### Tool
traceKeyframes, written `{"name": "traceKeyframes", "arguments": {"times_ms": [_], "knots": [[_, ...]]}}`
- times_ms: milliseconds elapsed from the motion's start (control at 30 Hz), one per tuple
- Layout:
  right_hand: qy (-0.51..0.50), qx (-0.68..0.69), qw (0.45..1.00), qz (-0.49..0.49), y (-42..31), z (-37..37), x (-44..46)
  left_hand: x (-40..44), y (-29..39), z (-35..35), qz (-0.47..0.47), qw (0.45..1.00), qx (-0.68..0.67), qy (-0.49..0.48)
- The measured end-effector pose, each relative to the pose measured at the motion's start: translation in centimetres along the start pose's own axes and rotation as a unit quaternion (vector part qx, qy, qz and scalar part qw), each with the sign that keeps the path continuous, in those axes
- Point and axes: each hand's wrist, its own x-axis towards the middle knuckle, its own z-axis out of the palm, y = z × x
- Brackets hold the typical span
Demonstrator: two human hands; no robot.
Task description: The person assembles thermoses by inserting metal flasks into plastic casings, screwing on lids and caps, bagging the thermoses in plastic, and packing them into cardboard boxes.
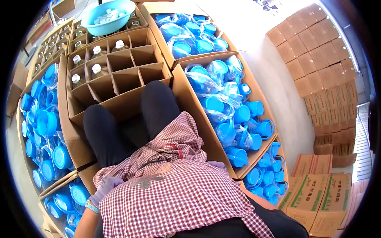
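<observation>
My left hand [108, 186], in a pale purple glove with a watch at the wrist, rests against the left side of the checkered apron [174, 198]; its fingers are mostly hidden by the cloth. At the apron's right edge only a little of my gloved right hand [218, 164] shows, beside a box of blue cups. Beyond my knees stands a divided cardboard box [115, 101]. Several white-capped bottles [96, 69] stand in its left and back compartments. What either hand holds, if anything, is hidden.
Boxes of blue lidded cups [47, 123] flank me on the left and of bagged blue cups [214, 104] on the right. A light blue basin [104, 28] of white caps sits on a divided box behind. Stacked cartons [309, 51] line the right.
</observation>
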Motion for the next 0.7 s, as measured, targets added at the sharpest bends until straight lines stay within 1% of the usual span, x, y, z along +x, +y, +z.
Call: {"name": "traceKeyframes", "arguments": {"times_ms": [33,67,100,133,167,200,300,333,400,433,467,500,533,567,600,633,667,700], "knots": [[0.005,0.000,1.000,0.027,-3.8,-0.1,0.1,-1.1,1.8,-0.7,-0.035,0.999,0.015,-0.013],[0.013,-0.008,0.999,0.043,-4.8,0.5,0.8,-1.8,0.6,-0.6,-0.022,0.999,-0.029,-0.016],[-0.003,0.016,1.000,-0.011,-5.0,0.8,1.6,-2.8,-0.7,-0.3,-0.011,0.997,-0.074,-0.020],[-0.028,-0.027,0.997,-0.069,-5.7,0.8,2.9,-3.6,-0.6,-0.3,0.023,0.994,-0.101,-0.016],[-0.054,-0.069,0.988,-0.127,-7.0,0.9,4.6,-4.3,-0.9,-0.1,0.019,0.997,-0.070,-0.013],[-0.074,-0.042,0.974,-0.210,-8.7,1.2,5.7,-5.0,-1.4,0.0,0.015,0.999,-0.037,-0.011],[-0.088,-0.036,0.986,-0.137,-7.9,1.3,6.1,-4.8,-2.9,0.1,0.020,0.998,0.063,0.002],[-0.104,-0.063,0.984,-0.129,-7.6,0.8,6.4,-4.3,-1.7,-0.5,-0.006,0.999,0.041,-0.020],[-0.216,-0.083,0.970,-0.077,-8.5,-0.7,7.2,-3.2,0.6,-1.6,-0.062,0.996,0.000,-0.061],[-0.265,-0.094,0.958,-0.054,-8.9,-1.8,8.1,-2.0,1.4,-2.4,-0.096,0.991,-0.022,-0.092],[-0.340,-0.204,0.916,-0.061,-9.2,-2.8,9.9,0.1,2.0,-3.6,-0.110,0.981,0.006,-0.162],[-0.423,-0.274,0.862,-0.053,-9.9,-4.9,11.2,1.6,3.2,-4.7,-0.051,0.976,0.044,-0.208],[-0.421,-0.295,0.856,-0.057,-11.3,-6.7,12.3,3.4,4.2,-5.6,-0.053,0.972,0.043,-0.223],[-0.341,-0.344,0.866,-0.127,-8.5,-8.5,14.8,4.8,5.3,-6.4,-0.058,0.969,0.044,-0.237],[-0.250,-0.325,0.903,-0.126,-9.2,-10.9,16.7,6.0,6.6,-6.8,-0.026,0.986,-0.010,-0.162],[-0.128,-0.328,0.913,-0.204,-8.2,-13.7,20.0,7.9,8.5,-7.3,0.009,0.995,-0.058,-0.083],[-0.080,-0.350,0.902,-0.241,-7.8,-15.0,22.4,9.8,10.3,-6.8,-0.013,0.991,-0.121,0.050],[0.132,-0.352,0.913,-0.157,-13.3,-22.1,25.5,10.7,11.2,-6.8,-0.030,0.965,-0.184,0.183]]}}
